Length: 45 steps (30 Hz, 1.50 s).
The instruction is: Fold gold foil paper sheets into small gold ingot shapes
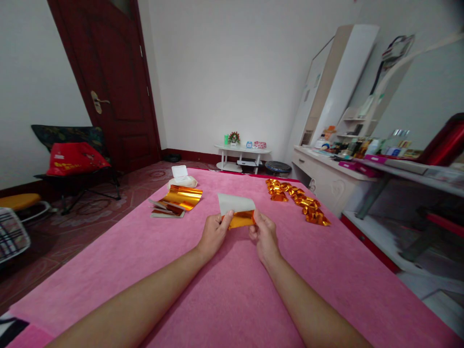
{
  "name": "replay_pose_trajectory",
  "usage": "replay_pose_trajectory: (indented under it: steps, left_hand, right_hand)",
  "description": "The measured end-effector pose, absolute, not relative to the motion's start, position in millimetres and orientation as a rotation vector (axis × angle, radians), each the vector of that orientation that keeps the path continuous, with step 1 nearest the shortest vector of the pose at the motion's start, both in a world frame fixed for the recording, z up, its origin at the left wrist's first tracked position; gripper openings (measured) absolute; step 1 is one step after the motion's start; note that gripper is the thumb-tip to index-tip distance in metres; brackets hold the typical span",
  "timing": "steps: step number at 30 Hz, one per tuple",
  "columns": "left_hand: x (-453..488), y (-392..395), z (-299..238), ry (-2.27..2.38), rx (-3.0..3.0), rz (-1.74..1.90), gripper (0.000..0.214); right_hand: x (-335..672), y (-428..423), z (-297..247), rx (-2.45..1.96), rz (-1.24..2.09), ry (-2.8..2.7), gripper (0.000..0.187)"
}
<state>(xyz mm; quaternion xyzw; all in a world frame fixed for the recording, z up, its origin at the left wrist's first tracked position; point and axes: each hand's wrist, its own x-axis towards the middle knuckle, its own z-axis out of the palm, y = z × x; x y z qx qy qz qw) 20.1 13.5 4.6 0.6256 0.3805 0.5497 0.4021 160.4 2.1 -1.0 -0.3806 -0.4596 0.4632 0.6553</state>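
Observation:
Between my two hands is a sheet of gold foil paper (236,203), its pale grey back facing up and its near edge turned over to show shiny gold. My left hand (215,231) pinches the left end of that fold, thumb on top. At the right end my right hand (265,232) grips it with thumb and curled fingers. To the left lies a stack of gold foil sheets (183,196), the top one curling. Several folded gold foil pieces (302,200) sit in a bent row on the right of the pink cloth (217,290).
A white open container with a plastic bag (181,178) stands at the table's far left. Beyond are a small white table (241,151) and a dark red door (112,82). A dresser (333,174) lines the right; a chair holds a red bag (74,158) at left.

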Motion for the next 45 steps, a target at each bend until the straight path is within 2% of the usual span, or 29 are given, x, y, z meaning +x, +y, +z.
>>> replay_pose_trajectory:
  steps: [5,15,19,22,25,30,33,39,45]
  left_hand:
    - [31.0,5.4,5.8,0.972,1.572,1.528,0.043]
    - [35.4,5.3,6.6,1.031,1.540,1.540,0.045]
    - [24.3,14.9,4.1,1.111,1.462,1.557,0.045]
    - [10.0,24.5,3.1,1.191,1.343,1.649,0.044]
    - [5.0,29.1,2.4,1.192,1.323,1.676,0.044]
    - [22.7,17.9,1.6,1.104,1.428,1.558,0.045]
    - [29.2,11.0,2.2,1.006,1.505,1.451,0.046]
    - [22.4,13.7,6.7,1.084,1.462,1.515,0.045]
    - [22.3,12.6,6.5,1.054,1.505,1.466,0.045]
  right_hand:
    - [124.0,-9.7,0.5,-0.872,1.203,-0.995,0.049]
    - [117.0,-5.9,-1.2,-0.816,1.085,-0.868,0.048]
    - [142.0,8.1,-4.6,-0.798,0.942,-0.829,0.047]
    - [171.7,19.7,-6.2,-0.814,0.833,-0.600,0.048]
    - [182.1,20.6,-6.5,-0.865,0.928,-0.638,0.049]
    - [137.0,0.9,-3.8,-0.943,1.306,-1.134,0.050]
    - [119.8,-3.1,-1.9,-0.971,1.218,-1.082,0.049]
    - [158.2,15.2,-5.3,-0.915,0.909,-0.725,0.049]
    - [170.9,16.6,-3.9,-0.941,1.093,-0.861,0.045]
